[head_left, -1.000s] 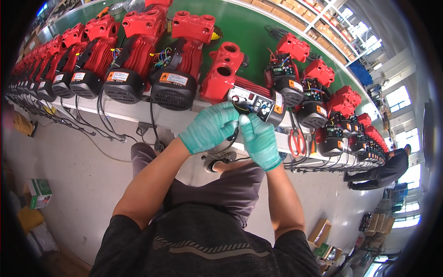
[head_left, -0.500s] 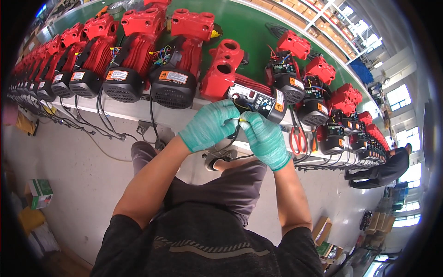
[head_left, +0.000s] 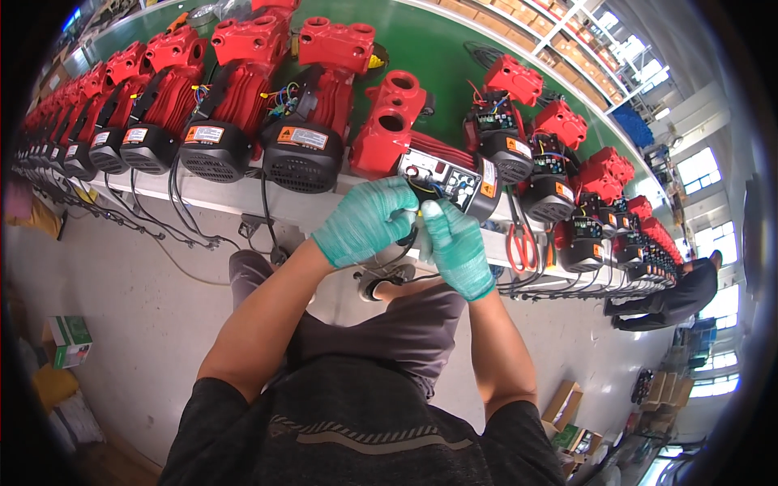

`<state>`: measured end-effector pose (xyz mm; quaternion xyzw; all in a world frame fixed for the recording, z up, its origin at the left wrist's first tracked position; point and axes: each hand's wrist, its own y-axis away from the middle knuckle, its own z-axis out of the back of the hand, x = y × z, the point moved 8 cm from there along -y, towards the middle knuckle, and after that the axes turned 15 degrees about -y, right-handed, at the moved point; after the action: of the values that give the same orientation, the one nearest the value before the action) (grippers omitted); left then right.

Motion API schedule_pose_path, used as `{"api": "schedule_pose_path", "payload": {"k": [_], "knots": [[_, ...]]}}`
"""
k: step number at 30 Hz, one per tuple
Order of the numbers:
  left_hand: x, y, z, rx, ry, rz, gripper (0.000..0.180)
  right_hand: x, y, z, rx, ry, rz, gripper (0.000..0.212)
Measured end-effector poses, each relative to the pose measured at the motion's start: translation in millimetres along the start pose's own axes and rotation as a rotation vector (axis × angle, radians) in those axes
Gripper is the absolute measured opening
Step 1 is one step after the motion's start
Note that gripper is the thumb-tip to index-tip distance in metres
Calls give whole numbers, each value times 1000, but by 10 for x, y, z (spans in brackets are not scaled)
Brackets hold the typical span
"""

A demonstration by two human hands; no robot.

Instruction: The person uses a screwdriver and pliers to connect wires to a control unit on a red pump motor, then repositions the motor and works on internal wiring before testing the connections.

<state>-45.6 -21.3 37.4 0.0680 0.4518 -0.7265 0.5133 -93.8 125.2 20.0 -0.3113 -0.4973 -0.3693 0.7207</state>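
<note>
Directly in front of me a red and black pump motor (head_left: pixel 438 147) lies on the bench edge, with a white-faced control panel (head_left: pixel 433 170) on its side towards me. Both my hands wear green knitted gloves just below that panel. My left hand (head_left: pixel 369 223) is closed, its thumb and forefinger pinching a thin wire with a yellow bit (head_left: pixel 419 213) showing at the fingertips. Close beside it my right hand (head_left: pixel 458 249) is closed too, thumb against the curled fingers; what lies between them is hidden. Dark wires run at the panel's lower edge.
More pump motors (head_left: pixel 304 142) line the bench to the left, several with loose coloured wires. Others with exposed circuit boards (head_left: pixel 583 229) stand to the right. Red-handled scissors (head_left: pixel 521 246) hang at the bench edge. Black cables (head_left: pixel 182 206) dangle below. Another person (head_left: pixel 689 292) bends far right.
My right hand has drawn slightly down and away from the left fingertips and turned a little. My left hand has stayed nearly in place.
</note>
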Motion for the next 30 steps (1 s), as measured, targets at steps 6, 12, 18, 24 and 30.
{"api": "schedule_pose_path", "payload": {"k": [6, 12, 18, 24, 30], "knots": [[0, -1, 3, -2, -2, -17, 11, 485, 115, -18, 83, 270, 618, 27], [-2, -8, -13, 45, -7, 9, 12, 615, 104, -64, 175, 577, 634, 19], [0, 0, 0, 1, -11, -22, 13, 502, -17, -110, 246, 469, 529, 15], [15, -10, -34, 25, 32, 32, 13, 216, -19, -107, 126, 65, 124, 22], [-17, -15, 22, 4, 25, -5, 12, 277, 50, -10, 68, 85, 269, 15]]}}
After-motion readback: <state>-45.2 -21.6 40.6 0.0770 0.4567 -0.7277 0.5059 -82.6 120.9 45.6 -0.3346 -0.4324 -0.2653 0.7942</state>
